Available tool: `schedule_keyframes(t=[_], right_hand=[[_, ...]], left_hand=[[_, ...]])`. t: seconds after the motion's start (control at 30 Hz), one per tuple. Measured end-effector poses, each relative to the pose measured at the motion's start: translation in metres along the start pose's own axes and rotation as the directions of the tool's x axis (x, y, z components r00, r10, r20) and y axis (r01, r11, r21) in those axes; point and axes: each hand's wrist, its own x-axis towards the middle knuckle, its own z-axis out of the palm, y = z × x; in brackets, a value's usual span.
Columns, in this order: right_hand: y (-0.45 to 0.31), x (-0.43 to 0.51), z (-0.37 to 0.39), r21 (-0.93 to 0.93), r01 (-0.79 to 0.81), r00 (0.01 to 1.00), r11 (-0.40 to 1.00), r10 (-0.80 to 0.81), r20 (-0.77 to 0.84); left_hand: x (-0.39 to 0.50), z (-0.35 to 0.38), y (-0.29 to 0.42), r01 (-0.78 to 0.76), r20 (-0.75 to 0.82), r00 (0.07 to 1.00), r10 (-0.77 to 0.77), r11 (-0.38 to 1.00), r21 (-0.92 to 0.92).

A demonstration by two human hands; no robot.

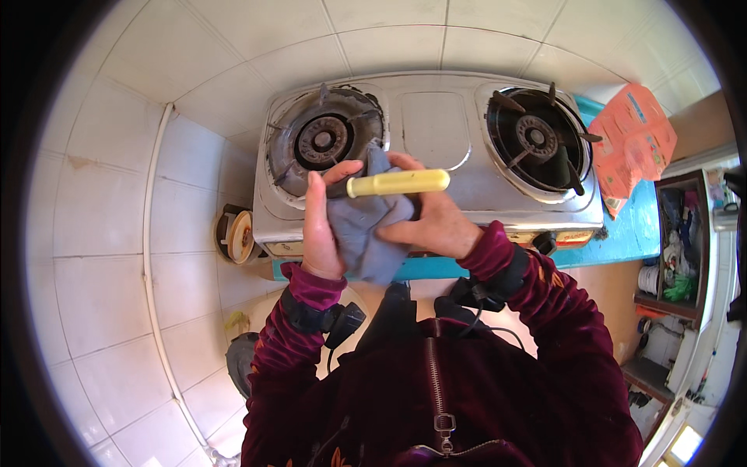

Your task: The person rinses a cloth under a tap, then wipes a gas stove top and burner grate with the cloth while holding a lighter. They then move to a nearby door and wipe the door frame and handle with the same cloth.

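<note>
A crumpled grey cloth (370,236) is bunched between my two hands, over the front edge of a two-burner gas stove (435,131). My left hand (322,233) clasps its left side, thumb pointing up. From the right, my right hand (446,222) grips the cloth with the thumb pressed on its face. A pale yellow tool handle (402,182) lies crosswise above the cloth, its rounded end pointing right. Whatever the handle belongs to is hidden by the cloth and fingers, so its kind cannot be told.
Behind the hands are the stove's left burner (323,140) and right burner (537,135), with metal pan supports. An orange-pink plastic bag (633,143) rests on the turquoise counter (633,233). A round-lidded container (240,236) stands left of the stove, near a wall pipe (149,233).
</note>
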Motion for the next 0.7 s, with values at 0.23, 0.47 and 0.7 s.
schedule_keyframes(t=[0.23, 0.47, 0.7], right_hand=[[-0.028, 0.012, -0.057, -0.632, 0.120, 0.952, 0.765, -0.270, -0.145], [0.019, 0.134, -0.149, -0.967, 0.114, 0.936, 0.226, -0.351, 0.028], [0.050, 0.236, -0.149, -0.944, 0.297, 0.947, 0.142, -0.170, 0.272]], left_hand=[[0.015, -0.025, 0.018, -0.133, 0.048, 0.989, 0.138, 0.986, -0.097], [-0.025, -0.094, 0.031, -0.098, -0.091, 0.991, 0.096, 0.995, -0.017], [-0.035, -0.134, 0.033, -0.116, -0.047, 0.991, 0.126, 0.978, 0.175]])
